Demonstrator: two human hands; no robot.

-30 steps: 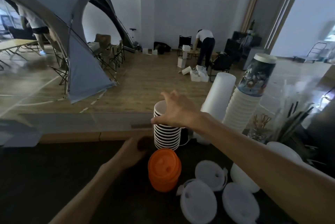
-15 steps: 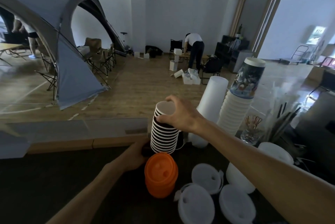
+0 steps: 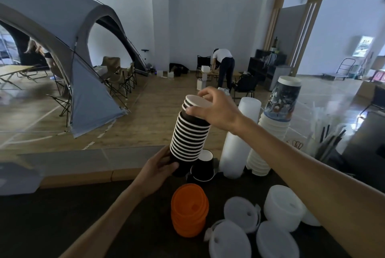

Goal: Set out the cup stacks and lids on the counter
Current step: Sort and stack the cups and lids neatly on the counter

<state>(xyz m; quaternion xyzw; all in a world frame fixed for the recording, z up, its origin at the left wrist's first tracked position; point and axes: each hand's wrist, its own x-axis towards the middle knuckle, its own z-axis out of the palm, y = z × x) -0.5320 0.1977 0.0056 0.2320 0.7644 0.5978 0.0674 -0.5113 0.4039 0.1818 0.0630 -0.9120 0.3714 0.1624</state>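
Hands, left (image 3: 159,167) at base & right (image 3: 215,107) on top, grip tilted black cup stack (image 3: 188,134).

Black cup stack (image 3: 190,132): 1. Single black cup (image 3: 203,167): 1. Orange lid stack (image 3: 189,211): 1. White lid piles (image 3: 241,214): 4. Tall white stacks (image 3: 239,141): 2. Hands (image 3: 216,109): 2.

The right hand (image 3: 216,109) covers the top rims of the black cup stack (image 3: 189,136), and the left hand (image 3: 160,168) hides its base. The frame's bottom edge cuts two white lids (image 3: 229,243). The figure at far left (image 3: 39,49) is blurred.
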